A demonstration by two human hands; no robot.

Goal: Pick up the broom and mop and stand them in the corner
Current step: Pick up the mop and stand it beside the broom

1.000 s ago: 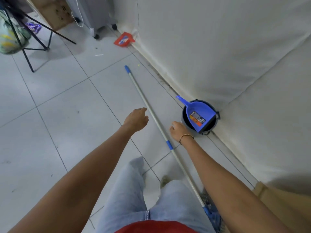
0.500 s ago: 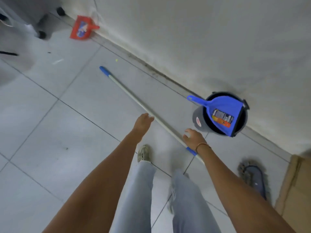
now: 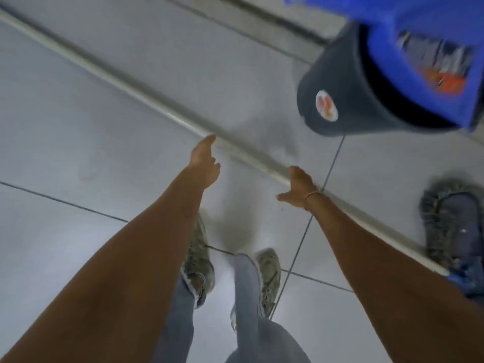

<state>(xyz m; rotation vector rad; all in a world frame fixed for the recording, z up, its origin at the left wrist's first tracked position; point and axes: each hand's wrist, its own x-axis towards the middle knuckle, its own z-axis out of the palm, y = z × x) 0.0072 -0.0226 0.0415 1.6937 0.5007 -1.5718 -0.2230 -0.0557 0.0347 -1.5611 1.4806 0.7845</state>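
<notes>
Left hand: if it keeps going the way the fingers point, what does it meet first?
The mop handle. The left hand points up-frame with its fingertips right at the pole lying on the floor; whether they already touch is unclear.

Long white-handled mop (image 3: 146, 100) lying flat on grey tiled floor

The pale metal pole runs diagonally from the upper left edge down to the lower right, where it meets a blue fitting and the dark blue pad with a shaggy grey fringe (image 3: 450, 226), which rests flat on the tiles. The picture is motion-blurred; 1 mop shows, and no broom can be made out.
</notes>
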